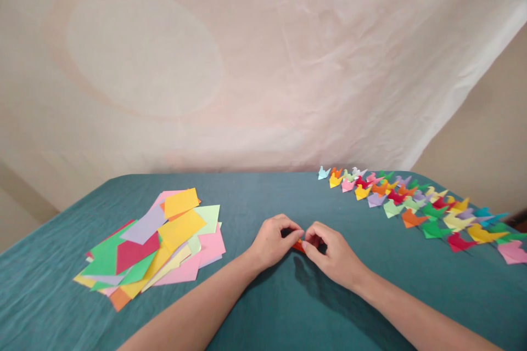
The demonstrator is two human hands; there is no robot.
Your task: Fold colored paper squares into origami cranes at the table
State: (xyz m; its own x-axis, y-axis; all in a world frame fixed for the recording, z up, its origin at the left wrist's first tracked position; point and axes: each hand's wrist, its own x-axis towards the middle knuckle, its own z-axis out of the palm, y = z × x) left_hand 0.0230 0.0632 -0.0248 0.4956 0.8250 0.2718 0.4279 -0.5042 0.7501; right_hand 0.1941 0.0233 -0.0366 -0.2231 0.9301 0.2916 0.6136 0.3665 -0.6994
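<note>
Between my hands is a small folded piece of orange paper (298, 245), just above or on the teal cloth near the middle of the table. Much of it is hidden behind my fingers, so its folded shape does not show. My left hand (276, 240) pinches its left side between thumb and fingers. At its right side my right hand (329, 249) closes thumb and index finger on the paper. The two sets of fingertips nearly meet.
Loose coloured paper sheets (181, 230) lie in an overlapping heap on the left. Rows of folded paper birds (411, 218) in many colours stand along the right. A teal cloth (255, 197) covers the table, and a pale sheet (263, 66) hangs behind it.
</note>
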